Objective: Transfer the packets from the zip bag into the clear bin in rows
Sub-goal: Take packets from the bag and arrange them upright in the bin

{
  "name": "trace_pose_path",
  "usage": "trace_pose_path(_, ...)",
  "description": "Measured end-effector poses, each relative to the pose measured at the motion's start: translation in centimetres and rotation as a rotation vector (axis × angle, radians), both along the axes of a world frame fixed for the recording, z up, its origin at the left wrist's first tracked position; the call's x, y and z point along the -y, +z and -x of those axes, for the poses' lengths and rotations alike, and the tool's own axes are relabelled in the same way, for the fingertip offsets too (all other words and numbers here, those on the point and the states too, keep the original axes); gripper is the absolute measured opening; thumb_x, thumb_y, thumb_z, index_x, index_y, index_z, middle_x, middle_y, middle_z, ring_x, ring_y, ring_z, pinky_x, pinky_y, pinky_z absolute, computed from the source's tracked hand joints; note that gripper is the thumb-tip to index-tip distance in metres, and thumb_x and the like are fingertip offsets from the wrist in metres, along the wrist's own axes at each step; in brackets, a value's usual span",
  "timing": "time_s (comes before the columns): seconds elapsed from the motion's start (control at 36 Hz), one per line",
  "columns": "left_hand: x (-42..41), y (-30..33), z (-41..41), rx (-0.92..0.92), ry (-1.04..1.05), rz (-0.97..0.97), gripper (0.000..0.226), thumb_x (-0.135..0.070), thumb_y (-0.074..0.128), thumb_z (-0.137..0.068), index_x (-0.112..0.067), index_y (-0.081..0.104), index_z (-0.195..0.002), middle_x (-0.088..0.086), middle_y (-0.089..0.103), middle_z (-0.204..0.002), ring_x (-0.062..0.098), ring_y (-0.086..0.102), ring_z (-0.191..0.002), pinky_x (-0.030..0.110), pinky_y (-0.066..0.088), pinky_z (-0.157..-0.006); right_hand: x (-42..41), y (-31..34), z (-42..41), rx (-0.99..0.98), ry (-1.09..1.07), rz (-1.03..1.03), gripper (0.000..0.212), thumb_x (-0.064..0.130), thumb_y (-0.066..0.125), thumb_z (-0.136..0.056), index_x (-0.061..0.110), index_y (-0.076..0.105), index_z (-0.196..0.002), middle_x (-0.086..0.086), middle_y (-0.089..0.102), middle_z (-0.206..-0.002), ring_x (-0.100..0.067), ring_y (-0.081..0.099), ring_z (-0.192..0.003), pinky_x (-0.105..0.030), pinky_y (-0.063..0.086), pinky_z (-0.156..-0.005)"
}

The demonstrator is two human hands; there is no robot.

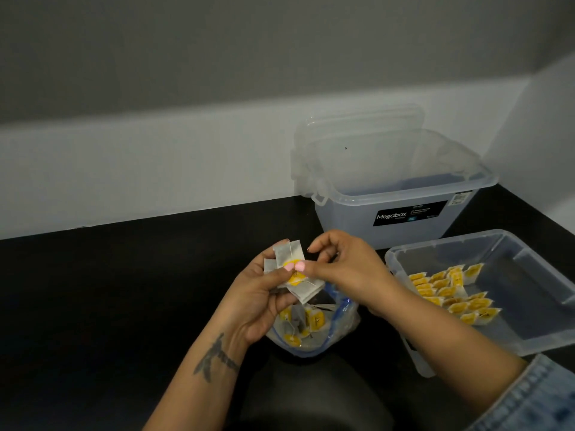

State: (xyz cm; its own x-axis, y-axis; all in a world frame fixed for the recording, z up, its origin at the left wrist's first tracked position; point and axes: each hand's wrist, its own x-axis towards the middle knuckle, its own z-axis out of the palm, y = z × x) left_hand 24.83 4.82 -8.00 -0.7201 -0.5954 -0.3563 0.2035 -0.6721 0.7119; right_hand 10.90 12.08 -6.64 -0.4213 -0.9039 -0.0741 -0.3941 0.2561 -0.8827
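Note:
My left hand (pixel 264 293) grips a small stack of white packets with yellow tags (pixel 291 265) above the zip bag (pixel 336 325). My right hand (pixel 345 269) pinches the top packet of that stack with thumb and fingertip. The zip bag lies open on the black table under my hands, with several more packets (pixel 306 325) inside. To the right, the shallow clear bin (pixel 529 306) holds several packets (pixel 451 293) laid in rows along its left side.
A taller clear box labelled Megabox (pixel 398 213) stands behind the bin, its lid (pixel 361 126) leaning against the wall. The black table (pixel 124 290) stretches to the left. A white wall runs along the back and right.

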Motion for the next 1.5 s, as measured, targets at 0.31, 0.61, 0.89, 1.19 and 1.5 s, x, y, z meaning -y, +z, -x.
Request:
trace_pose_path(0.31, -0.1, -0.1, 0.1, 0.002, 0.089, 0.032, 0.028, -0.004, 0.056, -0.083, -0.012, 0.060, -0.110, 0.013, 0.073, -0.094, 0.024, 0.072, -0.080, 0.032, 0.060, -0.059, 1.0, 0.3, -0.4, 0.273, 0.002, -0.044, 0.018, 0.020, 0.079, -0.074, 0.014, 0.065, -0.083, -0.003, 0.068, -0.073, -0.009, 0.062, -0.058, -0.022, 0.046, -0.048)
trace_pose_path(0.61, -0.2, 0.0, 0.3, 0.034, 0.122, 0.101, 0.042, 0.011, 0.053, -0.083, -0.017, 0.061, -0.112, 0.006, 0.074, -0.093, 0.020, 0.072, -0.081, 0.029, 0.059, -0.058, 1.3, 0.5, 0.0, 0.360, -0.115, 0.075, 0.007, 0.010, 0.072, -0.081, 0.008, 0.065, -0.084, -0.003, 0.068, -0.076, -0.003, 0.059, -0.054, -0.011, 0.045, -0.047)
trace_pose_path(0.89, -0.4, 0.3, 1.4, 0.064, 0.271, 0.106, 0.045, 0.013, 0.051, -0.083, -0.021, 0.060, -0.111, 0.003, 0.067, -0.109, 0.021, 0.068, -0.094, 0.030, 0.060, -0.064, -0.8, 3.2, 4.0, 0.278, -0.089, 0.225, 0.012, 0.010, 0.064, -0.087, 0.020, 0.059, -0.084, 0.004, 0.068, -0.070, -0.006, 0.064, -0.053, -0.016, 0.050, -0.052)
trace_pose_path(1.19, -3.5, 0.9, 6.4, 0.037, 0.289, 0.153, 0.042, 0.011, 0.051, -0.082, -0.021, 0.060, -0.107, 0.002, 0.067, -0.109, 0.022, 0.064, -0.103, 0.034, 0.056, -0.078, -8.1, 6.1, 14.2, -0.201, 0.050, 0.144, 0.023, 0.002, 0.072, -0.079, 0.024, 0.065, -0.084, 0.000, 0.065, -0.069, -0.009, 0.063, -0.060, -0.023, 0.056, -0.061)
trace_pose_path(1.5, -7.6, 0.3, 12.7, 0.018, 0.217, 0.166, 0.043, 0.013, 0.049, -0.085, -0.020, 0.059, -0.111, 0.002, 0.067, -0.107, 0.013, 0.067, -0.087, 0.023, 0.058, -0.062, -13.7, 5.1, 22.8, -0.718, -0.016, -0.288, 0.013, 0.025, 0.075, -0.079, 0.030, 0.065, -0.073, 0.015, 0.063, -0.074, 0.001, 0.056, -0.070, -0.017, 0.036, -0.057)
